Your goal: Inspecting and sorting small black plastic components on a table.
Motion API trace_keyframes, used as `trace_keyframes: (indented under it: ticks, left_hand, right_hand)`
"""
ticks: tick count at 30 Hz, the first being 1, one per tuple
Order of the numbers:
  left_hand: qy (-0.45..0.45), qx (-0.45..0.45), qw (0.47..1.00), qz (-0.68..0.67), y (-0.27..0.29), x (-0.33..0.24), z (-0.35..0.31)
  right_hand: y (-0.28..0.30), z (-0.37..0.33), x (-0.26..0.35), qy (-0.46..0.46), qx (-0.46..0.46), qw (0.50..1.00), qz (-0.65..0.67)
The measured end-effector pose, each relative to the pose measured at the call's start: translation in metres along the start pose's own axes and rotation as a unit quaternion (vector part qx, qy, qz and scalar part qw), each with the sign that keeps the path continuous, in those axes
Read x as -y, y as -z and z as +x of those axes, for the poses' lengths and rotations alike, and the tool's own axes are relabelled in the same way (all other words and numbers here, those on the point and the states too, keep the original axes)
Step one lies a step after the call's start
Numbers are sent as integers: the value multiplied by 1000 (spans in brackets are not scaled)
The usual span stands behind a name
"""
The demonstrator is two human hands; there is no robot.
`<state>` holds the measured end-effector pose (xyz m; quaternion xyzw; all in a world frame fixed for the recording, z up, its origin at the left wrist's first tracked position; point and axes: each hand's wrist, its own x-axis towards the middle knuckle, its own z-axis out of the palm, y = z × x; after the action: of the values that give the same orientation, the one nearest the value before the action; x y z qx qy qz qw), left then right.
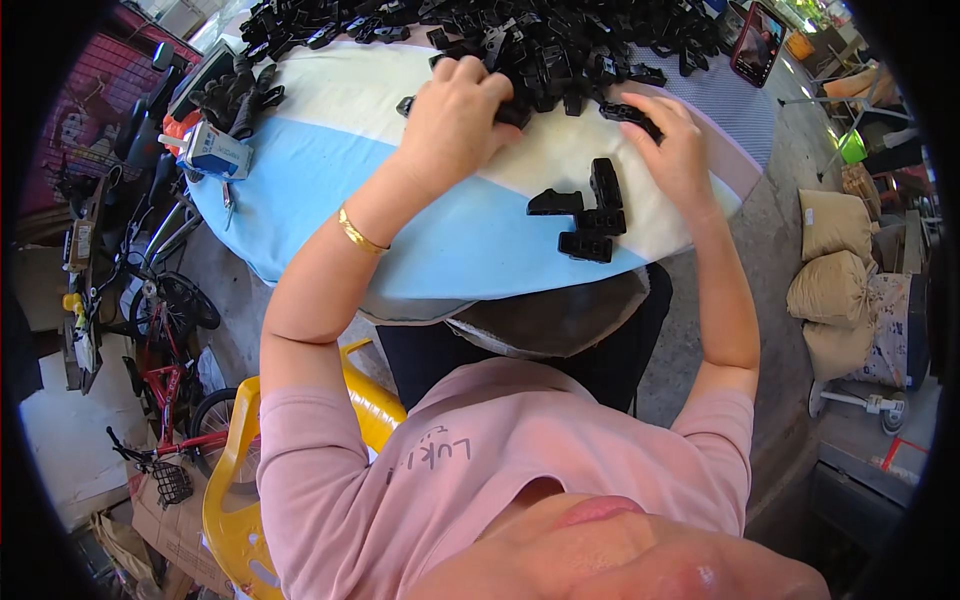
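My left hand (455,122) is at the near edge of a heap of black plastic parts (550,60). Its fingers curl round a black plastic part (514,113), which shows between thumb and fingers; the palm side is hidden. To the right, my right hand (678,150) pinches another black plastic part (634,120) between thumb and fingertips, just above the cloth. Nearer me, several loose black parts (600,220) lie grouped on the cloth, one of them standing lengthwise away from me. A gold bracelet (360,230) circles my left wrist.
A striped cloth (330,190) covers the rounded table. At its left lie a blue-and-white box (218,152) and dark gloves (235,95). A phone (758,45) stands at the far right. A yellow chair (235,490), a red bicycle (165,385) and stuffed sacks (835,290) surround me.
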<state>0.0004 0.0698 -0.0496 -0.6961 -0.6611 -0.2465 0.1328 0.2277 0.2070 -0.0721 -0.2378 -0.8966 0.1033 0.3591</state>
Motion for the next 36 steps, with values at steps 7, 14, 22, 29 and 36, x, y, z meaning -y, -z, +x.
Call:
trace_keyframes:
  ticks: [7,14,22,29,36]
  left_hand:
    - [-67,-57,996,13,-9,-19,-1]
    - [227,189,544,-786,1,-36,3]
    - [189,167,389,-886,-7,-22,-4]
    - [161,136,430,-878,-4,-25,-4]
    - [247,174,471,-829,14,-23,5]
  right_hand:
    - [2,-5,-1,-190,0,936,295]
    - [-9,12,55,-137,-40,773,618]
    - [-19,16,89,34,-36,877,478]
    - [-16,8,86,50,-26,917,396]
    - [1,15,62,129,-8,951,282]
